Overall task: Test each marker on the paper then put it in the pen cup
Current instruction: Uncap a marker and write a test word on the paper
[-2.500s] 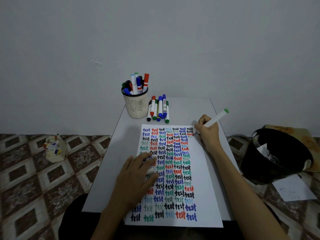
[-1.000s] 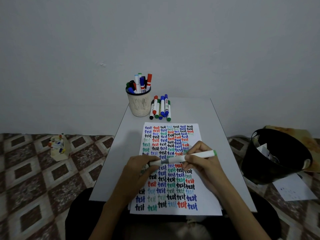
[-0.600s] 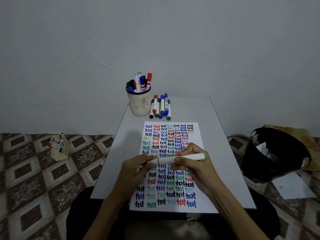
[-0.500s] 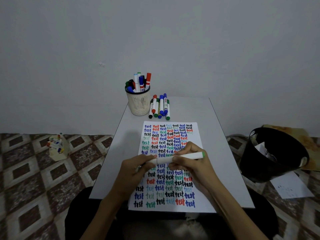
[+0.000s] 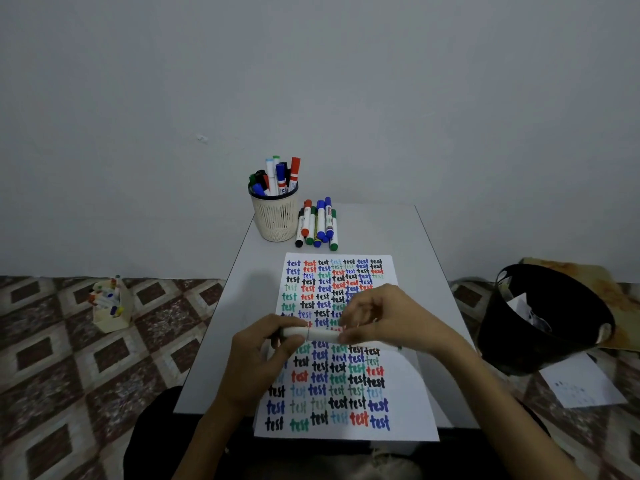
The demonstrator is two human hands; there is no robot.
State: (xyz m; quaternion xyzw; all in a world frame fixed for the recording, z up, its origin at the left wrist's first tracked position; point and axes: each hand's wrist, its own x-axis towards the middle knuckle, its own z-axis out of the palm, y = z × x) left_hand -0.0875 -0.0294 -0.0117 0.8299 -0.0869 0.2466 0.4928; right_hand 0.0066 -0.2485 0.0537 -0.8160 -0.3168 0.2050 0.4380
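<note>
White marker point(image 5: 320, 334) lay crosswise over the paper point(image 5: 408, 393) mid-desk, gripped at both ends: left hand point(image 5: 258, 355) on cap, right hand point(image 5: 388, 322) on barrel. Pen cup point(image 5: 275, 220) stood at far-left corner, nearer left hand.

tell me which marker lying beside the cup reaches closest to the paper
The green-capped marker at the right edge of the loose pile: its green cap end pokes nearer the paper than any neighbour's.

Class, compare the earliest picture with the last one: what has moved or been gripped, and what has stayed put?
The right hand brought the white marker from the paper's top corner toward the person; the left hand lifted off the sheet and gripped its other end. Pen cup, loose markers and black bin stayed put.
</note>
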